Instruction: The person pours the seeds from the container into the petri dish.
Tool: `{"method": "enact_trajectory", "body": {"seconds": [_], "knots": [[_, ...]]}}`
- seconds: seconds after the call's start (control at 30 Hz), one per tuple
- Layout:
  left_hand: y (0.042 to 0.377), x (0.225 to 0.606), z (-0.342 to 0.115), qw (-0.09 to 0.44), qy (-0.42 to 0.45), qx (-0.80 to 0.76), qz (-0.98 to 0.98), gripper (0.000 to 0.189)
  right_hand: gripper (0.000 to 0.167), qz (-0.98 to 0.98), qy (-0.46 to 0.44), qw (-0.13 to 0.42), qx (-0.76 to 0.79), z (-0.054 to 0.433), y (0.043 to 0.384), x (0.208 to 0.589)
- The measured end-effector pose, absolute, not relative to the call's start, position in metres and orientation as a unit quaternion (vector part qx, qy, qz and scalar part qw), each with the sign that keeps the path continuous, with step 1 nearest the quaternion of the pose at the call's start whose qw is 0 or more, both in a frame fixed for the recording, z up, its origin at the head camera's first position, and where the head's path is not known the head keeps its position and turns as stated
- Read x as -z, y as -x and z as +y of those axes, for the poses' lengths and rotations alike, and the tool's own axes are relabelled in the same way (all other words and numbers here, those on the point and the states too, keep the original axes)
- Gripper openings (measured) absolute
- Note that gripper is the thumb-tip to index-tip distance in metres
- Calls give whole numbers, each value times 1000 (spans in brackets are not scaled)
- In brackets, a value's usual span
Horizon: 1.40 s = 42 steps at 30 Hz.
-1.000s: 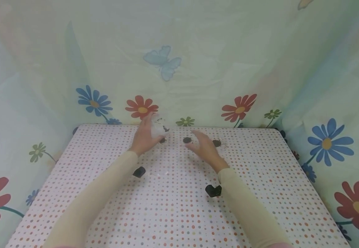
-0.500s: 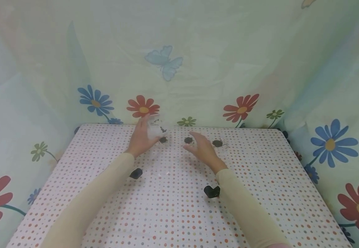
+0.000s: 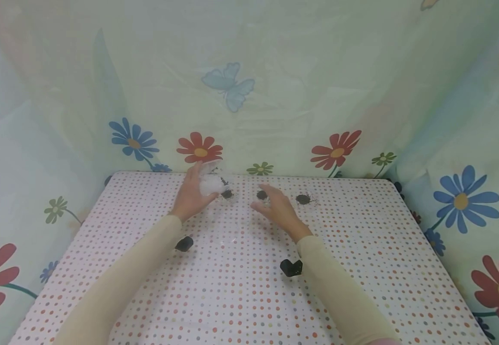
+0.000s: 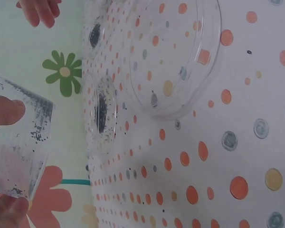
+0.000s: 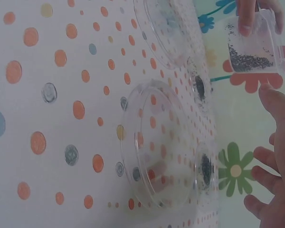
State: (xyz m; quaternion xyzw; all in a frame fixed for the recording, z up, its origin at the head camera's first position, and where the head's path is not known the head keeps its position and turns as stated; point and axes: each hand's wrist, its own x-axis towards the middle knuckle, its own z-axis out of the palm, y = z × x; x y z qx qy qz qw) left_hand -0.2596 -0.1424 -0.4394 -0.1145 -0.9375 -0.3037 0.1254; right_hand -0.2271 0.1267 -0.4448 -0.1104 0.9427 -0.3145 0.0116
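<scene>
My left hand (image 3: 190, 197) grips a clear plastic cup (image 3: 211, 183) above the back of the table, thumb on one side and fingers on the other. Dark granules lie inside the cup; in the right wrist view they gather at its lower side. My right hand (image 3: 279, 209) is held apart from the cup, fingers spread and loosely bent, holding nothing. Below the hands are small piles of dark granules (image 3: 226, 193), two of which show in clear round dishes (image 5: 206, 171). A larger clear dish (image 5: 128, 152) stands in front of them with no granules seen in it.
Another pile of dark granules (image 3: 303, 199) lies to the right of my right hand, with loose specks around it. A second large clear dish (image 5: 161, 33) stands beside the first. The dotted table (image 3: 241, 306) ends at a flowered curtain (image 3: 284, 105).
My left hand has drifted a little to the left with the cup, still gripping it. The right hand has also shifted slightly left, its fingers still loose.
</scene>
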Motion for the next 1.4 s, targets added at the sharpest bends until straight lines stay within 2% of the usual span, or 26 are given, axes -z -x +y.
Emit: {"method": "enact_trajectory", "body": {"seconds": [0.67, 1.0, 1.4], "knots": [[247, 441, -164, 97, 97, 302, -943, 101, 69, 943, 129, 20, 307, 114, 225, 452], [240, 444, -176, 82, 62, 305, -947, 98, 69, 950, 144, 12, 277, 107, 224, 452], [236, 458, -194, 64, 49, 320, -944, 101, 68, 947, 146, 26, 287, 97, 222, 452]]}}
